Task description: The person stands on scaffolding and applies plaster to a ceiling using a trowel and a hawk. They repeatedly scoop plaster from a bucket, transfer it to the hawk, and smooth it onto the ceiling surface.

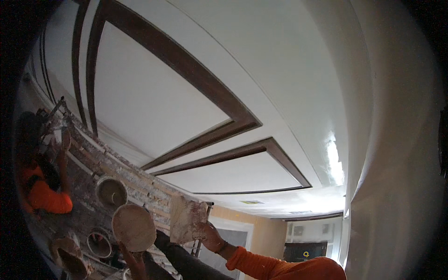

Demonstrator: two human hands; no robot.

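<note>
My right hand (211,237), below an orange sleeve, grips a wide, flat tool (185,218) coated in pale, smeared plaster, held upright near the lower middle. My left hand (131,259) holds a round container (134,224) from below, to the left of the tool; its fingers are partly hidden. The container shows a beige, crusted, roughly circular surface. Just beyond it is a bucket (111,190) with greyish material inside.
A co-worker in orange (49,196) is at the far left, near metal tubing (57,105). More buckets (99,245) sit on dusty planks at lower left. Overhead are white panels with brown trim (186,70). A white curved surface (392,140) runs along the right.
</note>
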